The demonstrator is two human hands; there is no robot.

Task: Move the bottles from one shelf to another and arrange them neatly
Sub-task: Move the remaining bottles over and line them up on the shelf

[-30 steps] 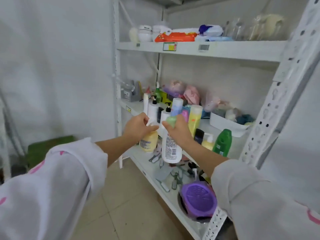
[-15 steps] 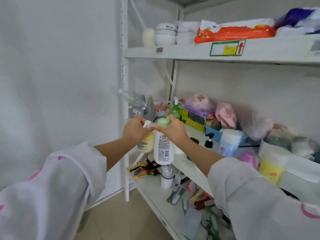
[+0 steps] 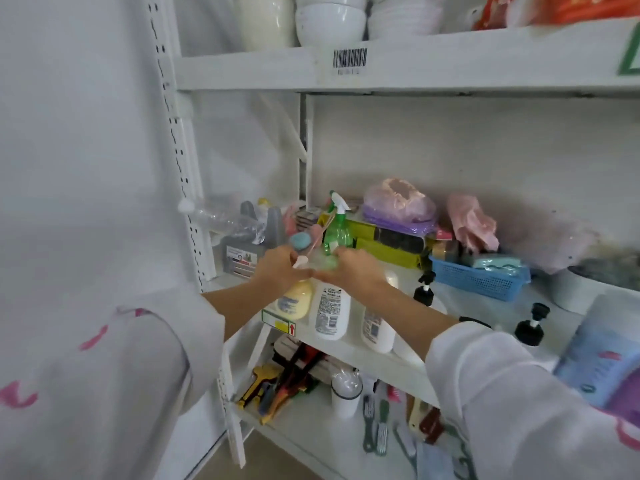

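My left hand [image 3: 278,268] grips the top of a pale yellow pump bottle [image 3: 292,303]. My right hand [image 3: 353,270] holds a white bottle with a green cap [image 3: 329,313] by its top. Both bottles hang at the front left edge of the middle shelf [image 3: 367,355]. A second white bottle [image 3: 377,329] stands just right of them. Two black pump bottles [image 3: 425,291] [image 3: 531,323] and a light blue bottle [image 3: 602,362] stand further right. A green spray bottle [image 3: 337,230] is behind my hands.
A grey box [image 3: 242,254], a blue basket [image 3: 474,278] and bagged items fill the back of the middle shelf. The lower shelf [image 3: 311,434] holds tools, brushes and a white cup [image 3: 346,393]. White bowls [image 3: 329,19] sit on the top shelf. A white upright post [image 3: 180,161] is at left.
My view has closed in on the shelving. Both hands have carried their bottles further in, to the front left of the middle shelf.
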